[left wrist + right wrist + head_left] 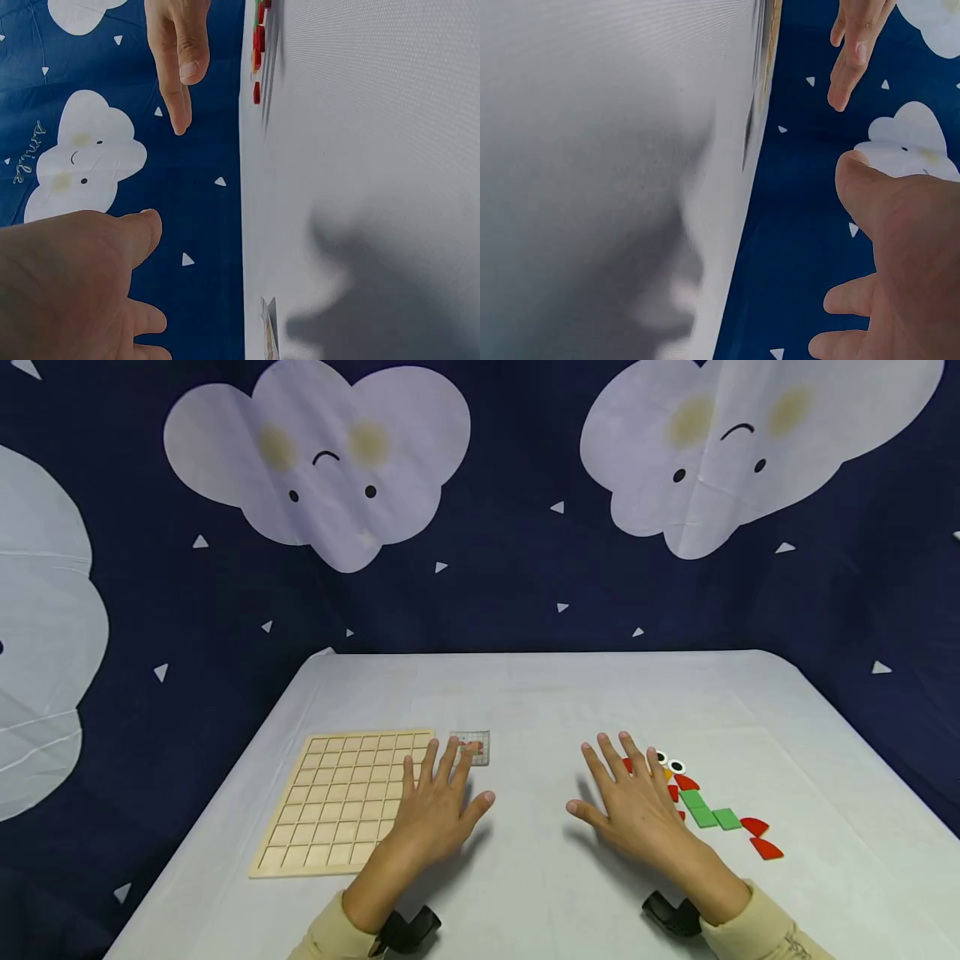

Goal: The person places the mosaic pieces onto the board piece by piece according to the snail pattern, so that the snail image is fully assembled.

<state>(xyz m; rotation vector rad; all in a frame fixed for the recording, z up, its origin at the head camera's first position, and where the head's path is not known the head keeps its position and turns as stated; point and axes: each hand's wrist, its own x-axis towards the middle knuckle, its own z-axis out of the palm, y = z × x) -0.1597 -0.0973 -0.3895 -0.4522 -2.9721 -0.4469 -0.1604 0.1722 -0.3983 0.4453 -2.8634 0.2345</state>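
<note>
My left hand hovers palm down with its fingers spread, over the right side of a wooden grid board. Its fingertips overlap a small clear-wrapped picture card in the head view. My right hand, also spread and holding nothing, is in the air beside a group of flat coloured pieces. Among these are green squares, red rounded wedges and white eye discs; the hand hides part of the group. Both wrist views show the left hand and right hand raised above the cloth.
A white cloth covers the table. Behind it hangs a dark blue curtain with white clouds and small triangles. Black straps with camera mounts sit under both wrists.
</note>
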